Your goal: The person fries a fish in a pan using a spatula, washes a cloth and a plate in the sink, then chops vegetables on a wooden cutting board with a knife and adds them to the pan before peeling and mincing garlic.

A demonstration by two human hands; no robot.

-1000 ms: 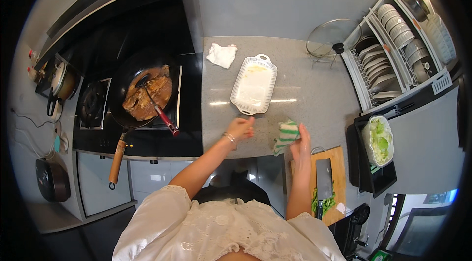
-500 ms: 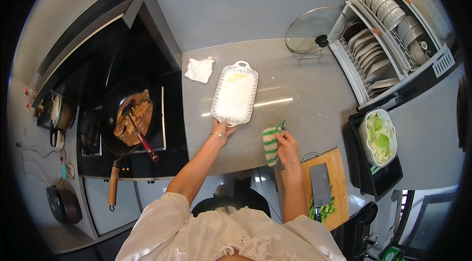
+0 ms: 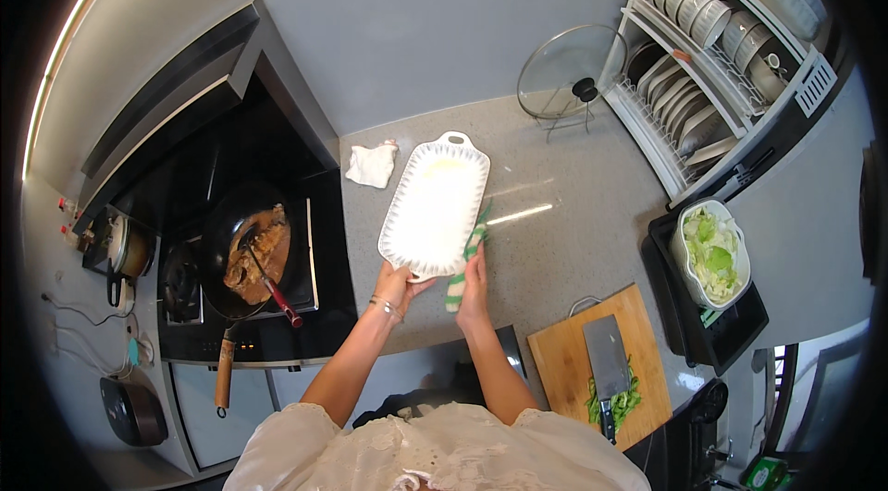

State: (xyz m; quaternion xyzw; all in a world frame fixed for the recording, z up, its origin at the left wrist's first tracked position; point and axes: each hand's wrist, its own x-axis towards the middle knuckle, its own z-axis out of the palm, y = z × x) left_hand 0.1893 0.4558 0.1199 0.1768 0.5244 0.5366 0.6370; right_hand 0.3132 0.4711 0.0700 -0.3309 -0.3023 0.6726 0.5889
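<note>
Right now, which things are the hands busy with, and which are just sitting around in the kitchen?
In use:
- left hand holding the white oblong ceramic dish
- right hand pressing the green-and-white striped cloth to the dish

Lying about:
- black wok of browned food
- crumpled white rag
- glass pot lid
- steel cleaver on the wooden board
- white bowl of lettuce

You have almost no packaging in view: only a small green package [image 3: 766, 471] with a white patch, sitting at the near right corner below the worktop edge. Two tiny bottles with red caps [image 3: 67, 218] stand at the far left beside the stove, their labels too small to make out.
</note>
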